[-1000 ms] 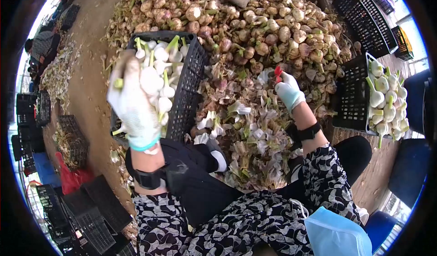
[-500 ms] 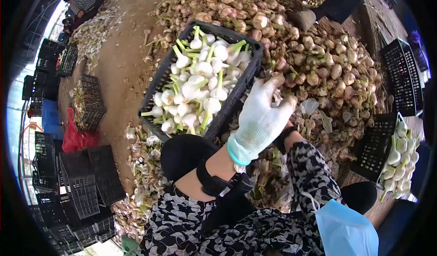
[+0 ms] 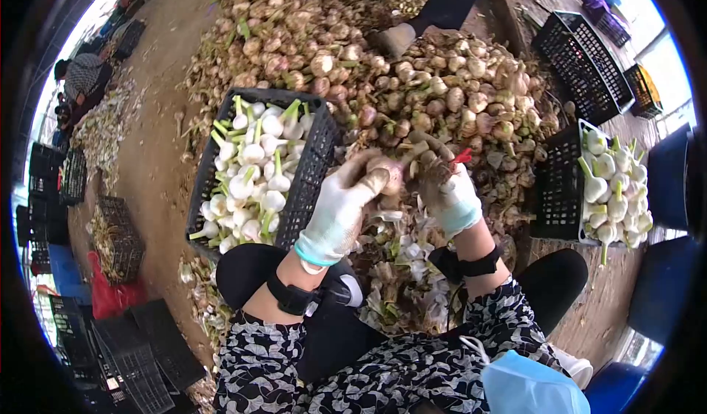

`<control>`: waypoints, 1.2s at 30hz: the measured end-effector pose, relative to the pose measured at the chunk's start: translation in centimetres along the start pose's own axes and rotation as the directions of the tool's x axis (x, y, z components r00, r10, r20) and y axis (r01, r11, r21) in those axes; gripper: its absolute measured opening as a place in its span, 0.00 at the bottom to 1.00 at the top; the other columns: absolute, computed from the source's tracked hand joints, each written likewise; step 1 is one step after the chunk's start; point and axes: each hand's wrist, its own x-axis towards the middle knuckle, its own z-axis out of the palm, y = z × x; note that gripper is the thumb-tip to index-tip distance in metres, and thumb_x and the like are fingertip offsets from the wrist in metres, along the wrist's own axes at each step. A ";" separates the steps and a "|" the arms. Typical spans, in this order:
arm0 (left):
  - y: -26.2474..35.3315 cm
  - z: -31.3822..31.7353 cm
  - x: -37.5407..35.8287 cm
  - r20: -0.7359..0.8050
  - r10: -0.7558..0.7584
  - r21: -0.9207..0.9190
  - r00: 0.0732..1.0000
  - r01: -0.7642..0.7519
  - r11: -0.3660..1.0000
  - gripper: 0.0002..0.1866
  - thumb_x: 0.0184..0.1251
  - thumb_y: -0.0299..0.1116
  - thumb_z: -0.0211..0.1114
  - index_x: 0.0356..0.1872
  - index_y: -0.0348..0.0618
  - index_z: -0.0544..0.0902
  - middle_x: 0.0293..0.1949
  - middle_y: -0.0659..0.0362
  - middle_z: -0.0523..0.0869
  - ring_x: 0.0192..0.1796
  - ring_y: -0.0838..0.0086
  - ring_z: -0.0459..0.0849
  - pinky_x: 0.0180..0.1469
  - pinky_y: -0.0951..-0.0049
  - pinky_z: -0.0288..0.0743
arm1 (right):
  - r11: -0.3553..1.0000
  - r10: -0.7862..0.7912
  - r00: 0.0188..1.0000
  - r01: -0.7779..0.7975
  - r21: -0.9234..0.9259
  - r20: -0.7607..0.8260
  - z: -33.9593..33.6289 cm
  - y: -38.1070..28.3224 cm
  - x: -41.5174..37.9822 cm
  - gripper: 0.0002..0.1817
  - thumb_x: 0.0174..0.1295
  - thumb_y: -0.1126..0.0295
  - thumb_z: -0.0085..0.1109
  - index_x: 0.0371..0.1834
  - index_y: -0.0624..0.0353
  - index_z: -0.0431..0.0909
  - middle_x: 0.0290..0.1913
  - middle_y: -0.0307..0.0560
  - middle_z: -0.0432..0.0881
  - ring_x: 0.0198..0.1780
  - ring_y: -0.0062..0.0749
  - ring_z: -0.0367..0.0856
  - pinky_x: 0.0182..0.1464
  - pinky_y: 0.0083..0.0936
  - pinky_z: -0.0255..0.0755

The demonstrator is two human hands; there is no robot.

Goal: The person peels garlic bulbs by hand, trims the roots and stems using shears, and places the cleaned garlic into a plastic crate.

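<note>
My left hand [image 3: 335, 208], in a white glove with a teal cuff, is closed round an unpeeled garlic bulb [image 3: 386, 174] in front of my knees. Facing it is my right hand [image 3: 451, 197], gloved too, its soiled fingers curled close to the bulb's stem end. A bit of red material [image 3: 462, 158] sticks out by those fingers; what they grip is hidden. Left of my left hand, a black crate [image 3: 313, 149] holds peeled white garlic [image 3: 252, 154] with green stems. Beyond both hands spreads a heap of unpeeled garlic [image 3: 471, 82].
Garlic skins [image 3: 401, 267] lie between my knees. At right, a crate [image 3: 557, 186] stands beside more white garlic [image 3: 615, 186]. Another person's shoe [image 3: 398, 40] rests on the heap. Stacked black crates [image 3: 129, 355] and a red bag [image 3: 114, 289] are at left.
My left hand has come back from the heap and now holds a garlic bulb. My right hand, hidden behind it before, has come into view opposite. The whole view has shifted.
</note>
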 end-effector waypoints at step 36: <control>-0.4 0.5 0.6 0.109 0.011 0.315 0.994 -0.045 0.948 0.32 0.66 0.43 0.62 0.63 0.29 0.65 0.48 0.56 0.80 0.46 0.73 0.80 0.47 0.75 0.75 | 0.272 -0.291 0.932 0.297 -0.915 0.216 0.1 -2.4 -2.3 0.12 0.56 0.78 0.57 0.44 0.63 0.75 0.38 0.42 0.80 0.40 0.26 0.80 0.45 0.23 0.73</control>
